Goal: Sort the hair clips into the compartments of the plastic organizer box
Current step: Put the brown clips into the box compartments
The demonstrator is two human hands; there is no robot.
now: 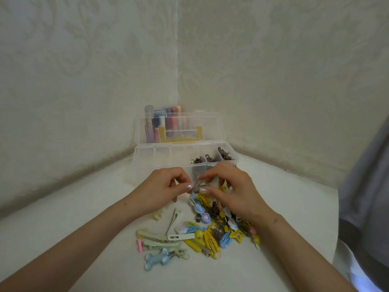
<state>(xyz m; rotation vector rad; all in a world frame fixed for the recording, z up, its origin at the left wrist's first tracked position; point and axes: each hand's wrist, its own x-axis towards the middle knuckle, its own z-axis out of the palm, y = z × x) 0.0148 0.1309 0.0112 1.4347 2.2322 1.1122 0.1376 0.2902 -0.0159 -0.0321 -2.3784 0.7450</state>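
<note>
Many loose hair clips (210, 226) lay heaped on the white table (84, 228), nearest the person. A blue bear-shaped clip (156, 259) and a few long pale green clips (155, 239) sat at the near left edge of the heap. Yellow, blue and brown ones were tangled further right.

Just beyond the heap, both hands were raised above it. The left hand (162, 187) and the right hand (229, 190) met fingertip to fingertip, and each pinched one side of a small brown clip (195, 187). That clip hung between them, clear of the table. It was too small and too covered by the fingers for its long axis to be read.

Directly behind the hands stood the clear plastic organizer box (145, 153), its near wall partly hidden by the knuckles. Sorted brown clips (225, 155) filled the compartments at its right end; those on the left looked unfilled.

The held clip therefore lay in front of the box and slightly left of the brown compartments. The right hand was judged the nearer one for a short carry forward and rightward.

The open lid (179, 127) stood upright behind the box, with coloured tubes (160, 119) showing through it in the corner of the wall.
</note>
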